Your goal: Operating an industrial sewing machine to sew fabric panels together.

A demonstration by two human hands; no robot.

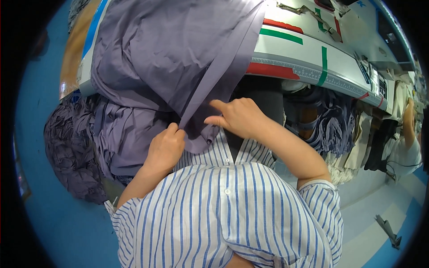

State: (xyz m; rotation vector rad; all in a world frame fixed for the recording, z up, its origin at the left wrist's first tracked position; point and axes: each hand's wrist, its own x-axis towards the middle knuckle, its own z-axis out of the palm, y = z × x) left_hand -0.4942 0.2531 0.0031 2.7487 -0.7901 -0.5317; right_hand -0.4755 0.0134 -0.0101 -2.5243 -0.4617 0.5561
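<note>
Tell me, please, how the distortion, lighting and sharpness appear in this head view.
Head view: fisheye distortion bows the ruler, with black around the rim; head view: shadows darken the folds of the grey-purple fabric; head view: the striped shirt shows crisp lines, while the co-worker's forearm near the right rim has less fine detail.

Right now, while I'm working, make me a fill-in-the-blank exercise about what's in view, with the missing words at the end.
1. The left hand pinches the grey-purple fabric, while the ____ hand has thumb and forefinger spread apart.
2. The shirt is white with ____ stripes.
3. In the picture, the pinched fabric lies to the ____ of the ruler.
4. The tape strip along the ruler's lower edge is ____.
Missing words: right; blue; left; red.
</note>
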